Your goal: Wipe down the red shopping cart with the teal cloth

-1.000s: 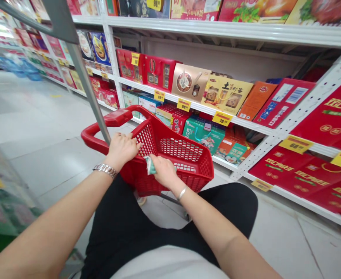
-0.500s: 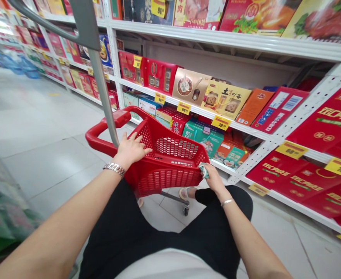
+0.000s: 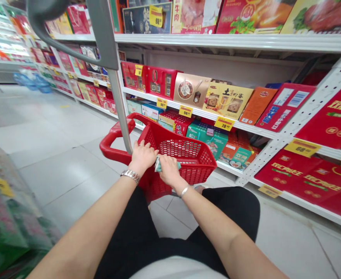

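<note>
2 hands, 1 cloth, 1 red basket on a cart. L hand [image 3: 143, 155] lies palm-down on the near L corner of the basket [image 3: 198, 174], next to the foot of 1 metal pole [image 3: 120, 108]; its fingers sit close together, slightly bent, but can't tell if they actually grip the rim. R hand [image 3: 168, 168] is just to the R of it, fingers closed on the cloth [image 3: 158, 165], which is green & white, bunched up under the palm w/ ends poking out both sides. So cloth = inside R fingers, at the basket's near rim, one end btwn the 2 hands, right by the L thumb.

1 watch [image 3: 131, 176] on L wrist, 1 bangle [image 3: 184, 191] on R. Pole runs up to 1 gray handle [image 3: 102, 38], upper L. 2 legs in black pants [image 3: 237, 213], bent, knees apart, basket out in front.

Behind basket, mid shelf [image 3: 246, 127] front row = 6 boxes: 2 red w/ windows [image 3: 161, 83], 1 tan [image 3: 191, 90], 1 yellow [image 3: 227, 100], 1 orange [image 3: 257, 105], 1 red tilted back at the R end [image 3: 286, 106]. 3 price tags on that shelf's edge: 88, 98, 78.
</note>
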`<control>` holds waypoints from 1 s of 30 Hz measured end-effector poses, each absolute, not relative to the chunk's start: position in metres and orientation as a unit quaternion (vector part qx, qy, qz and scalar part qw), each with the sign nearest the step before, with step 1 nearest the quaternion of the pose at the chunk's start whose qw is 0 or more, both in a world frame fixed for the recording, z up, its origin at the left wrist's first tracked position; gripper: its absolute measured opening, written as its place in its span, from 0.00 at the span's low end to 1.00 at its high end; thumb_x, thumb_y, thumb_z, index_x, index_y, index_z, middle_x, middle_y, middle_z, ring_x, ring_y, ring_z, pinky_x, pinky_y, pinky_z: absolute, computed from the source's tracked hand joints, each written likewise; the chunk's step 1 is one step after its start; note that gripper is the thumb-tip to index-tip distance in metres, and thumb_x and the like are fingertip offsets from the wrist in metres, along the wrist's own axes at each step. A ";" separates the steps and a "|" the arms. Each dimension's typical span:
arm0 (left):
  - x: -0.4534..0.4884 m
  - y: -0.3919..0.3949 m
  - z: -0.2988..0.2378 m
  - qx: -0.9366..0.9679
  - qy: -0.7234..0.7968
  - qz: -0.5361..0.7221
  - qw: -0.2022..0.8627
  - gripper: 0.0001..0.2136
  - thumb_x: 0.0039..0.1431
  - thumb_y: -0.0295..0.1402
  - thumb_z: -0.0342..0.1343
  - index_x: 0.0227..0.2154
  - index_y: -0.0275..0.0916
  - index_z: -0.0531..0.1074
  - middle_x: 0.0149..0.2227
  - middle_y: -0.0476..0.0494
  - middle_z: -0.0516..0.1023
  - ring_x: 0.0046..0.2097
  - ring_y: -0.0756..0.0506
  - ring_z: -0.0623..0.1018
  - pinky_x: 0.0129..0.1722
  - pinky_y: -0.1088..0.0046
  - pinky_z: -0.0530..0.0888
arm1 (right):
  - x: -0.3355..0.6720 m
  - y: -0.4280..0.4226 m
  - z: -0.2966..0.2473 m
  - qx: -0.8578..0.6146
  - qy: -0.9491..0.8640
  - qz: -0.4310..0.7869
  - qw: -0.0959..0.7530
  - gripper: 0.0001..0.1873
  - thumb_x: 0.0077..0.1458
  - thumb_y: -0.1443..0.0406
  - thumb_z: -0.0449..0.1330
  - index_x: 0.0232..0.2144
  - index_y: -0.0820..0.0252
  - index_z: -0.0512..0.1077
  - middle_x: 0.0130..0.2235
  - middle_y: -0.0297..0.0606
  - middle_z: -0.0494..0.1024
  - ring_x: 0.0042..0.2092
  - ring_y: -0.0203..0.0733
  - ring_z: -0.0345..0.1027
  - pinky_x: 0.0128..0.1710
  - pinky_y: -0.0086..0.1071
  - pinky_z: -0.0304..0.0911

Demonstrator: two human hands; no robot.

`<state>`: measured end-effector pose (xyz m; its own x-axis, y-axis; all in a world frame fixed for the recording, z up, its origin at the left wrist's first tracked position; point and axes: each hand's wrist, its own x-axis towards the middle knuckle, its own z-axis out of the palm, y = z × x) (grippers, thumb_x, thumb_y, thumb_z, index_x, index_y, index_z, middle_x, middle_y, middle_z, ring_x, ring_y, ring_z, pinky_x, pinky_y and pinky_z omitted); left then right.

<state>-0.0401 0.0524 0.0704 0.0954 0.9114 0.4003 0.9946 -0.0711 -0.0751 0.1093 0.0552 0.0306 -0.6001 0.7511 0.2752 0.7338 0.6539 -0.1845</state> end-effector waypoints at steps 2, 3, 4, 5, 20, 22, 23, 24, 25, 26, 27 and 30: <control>-0.034 0.051 0.071 -0.720 -0.659 -0.132 0.173 0.21 0.67 0.39 0.43 0.35 0.37 0.81 0.46 0.30 0.81 0.56 0.31 0.73 0.58 0.44 0.59 | 0.118 0.061 0.028 -0.414 -0.895 0.024 0.161 0.31 0.56 0.74 0.52 0.62 0.60 0.61 0.51 0.46 0.74 0.52 0.48 0.65 0.52 0.40 0.58; -0.030 0.050 0.071 -0.720 -0.658 -0.136 0.172 0.20 0.67 0.39 0.44 0.35 0.36 0.81 0.46 0.30 0.81 0.56 0.31 0.73 0.58 0.44 0.60 | 0.127 0.064 0.026 -0.413 -0.896 0.024 0.161 0.31 0.56 0.74 0.52 0.62 0.59 0.62 0.50 0.45 0.74 0.51 0.48 0.65 0.51 0.39 0.58; -0.027 0.050 0.071 -0.721 -0.656 -0.141 0.171 0.20 0.67 0.40 0.45 0.35 0.36 0.81 0.46 0.30 0.81 0.56 0.31 0.73 0.58 0.44 0.60 | 0.139 0.069 0.023 -0.413 -0.895 0.025 0.164 0.31 0.56 0.75 0.52 0.62 0.58 0.63 0.50 0.44 0.75 0.51 0.47 0.66 0.51 0.39 0.58; -0.023 0.050 0.070 -0.722 -0.654 -0.147 0.169 0.20 0.67 0.41 0.46 0.34 0.36 0.81 0.46 0.30 0.81 0.56 0.31 0.73 0.59 0.44 0.60 | 0.152 0.074 0.019 -0.417 -0.893 0.027 0.169 0.30 0.56 0.75 0.52 0.61 0.57 0.64 0.49 0.43 0.75 0.51 0.47 0.66 0.51 0.38 0.58; 0.015 -0.020 0.084 -0.804 -0.450 -0.331 0.204 0.10 0.67 0.32 0.49 0.38 0.42 0.77 0.41 0.42 0.83 0.44 0.44 0.79 0.47 0.62 0.73 | 0.208 0.110 0.009 -0.447 -0.860 0.098 0.225 0.20 0.58 0.74 0.54 0.50 0.57 0.74 0.51 0.44 0.79 0.54 0.47 0.67 0.57 0.45 0.55; 0.007 -0.039 0.096 -0.763 -0.464 -0.373 0.252 0.10 0.66 0.33 0.51 0.30 0.42 0.74 0.33 0.43 0.81 0.37 0.44 0.77 0.41 0.64 0.72 | 0.187 0.098 0.017 -0.396 -0.877 0.131 0.237 0.17 0.60 0.70 0.56 0.51 0.55 0.73 0.51 0.42 0.79 0.53 0.46 0.68 0.57 0.44 0.55; 0.000 -0.046 0.102 -0.736 -0.479 -0.392 0.275 0.12 0.66 0.33 0.51 0.26 0.43 0.72 0.30 0.44 0.79 0.34 0.45 0.75 0.39 0.64 0.71 | 0.175 0.090 0.022 -0.365 -0.885 0.149 0.249 0.17 0.62 0.68 0.57 0.52 0.55 0.73 0.51 0.40 0.79 0.53 0.45 0.68 0.57 0.44 0.56; -0.010 -0.052 0.106 -0.708 -0.497 -0.406 0.294 0.13 0.65 0.34 0.51 0.24 0.43 0.69 0.27 0.44 0.77 0.33 0.44 0.74 0.38 0.63 0.70 | 0.163 0.082 0.026 -0.336 -0.889 0.164 0.264 0.16 0.62 0.67 0.57 0.53 0.54 0.72 0.51 0.40 0.79 0.53 0.45 0.68 0.57 0.43 0.56; -0.021 -0.056 0.111 -0.679 -0.521 -0.414 0.309 0.14 0.66 0.35 0.50 0.22 0.43 0.66 0.25 0.44 0.75 0.32 0.44 0.72 0.38 0.63 0.69 | 0.153 0.076 0.029 -0.311 -0.890 0.176 0.281 0.17 0.63 0.66 0.57 0.53 0.53 0.72 0.51 0.39 0.78 0.52 0.45 0.68 0.56 0.43 0.57; -0.033 -0.057 0.114 -0.650 -0.549 -0.417 0.319 0.16 0.66 0.36 0.49 0.21 0.44 0.64 0.24 0.44 0.73 0.31 0.44 0.71 0.38 0.62 0.68 | 0.145 0.070 0.031 -0.292 -0.890 0.185 0.298 0.17 0.63 0.65 0.57 0.54 0.53 0.71 0.51 0.39 0.78 0.52 0.45 0.69 0.56 0.42 0.58; -0.047 -0.056 0.118 -0.624 -0.578 -0.416 0.323 0.16 0.67 0.37 0.47 0.21 0.44 0.63 0.23 0.44 0.72 0.31 0.43 0.71 0.38 0.62 0.68 | 0.139 0.067 0.031 -0.276 -0.889 0.190 0.312 0.18 0.63 0.65 0.57 0.55 0.52 0.71 0.52 0.39 0.78 0.52 0.45 0.69 0.55 0.42 0.58; -0.083 -0.042 0.123 -0.586 -0.636 -0.408 0.293 0.18 0.68 0.41 0.42 0.23 0.44 0.65 0.26 0.42 0.73 0.34 0.41 0.73 0.40 0.61 0.69 | 0.141 0.073 0.021 -0.250 -0.887 0.187 0.340 0.23 0.62 0.68 0.57 0.58 0.51 0.69 0.54 0.41 0.77 0.54 0.47 0.69 0.58 0.45 0.57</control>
<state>-0.0828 -0.0418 0.1228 -0.1422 0.5065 0.8505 0.9843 -0.0187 0.1757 0.1410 0.0727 0.0214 -0.6445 0.5702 0.5094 0.3164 0.8054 -0.5013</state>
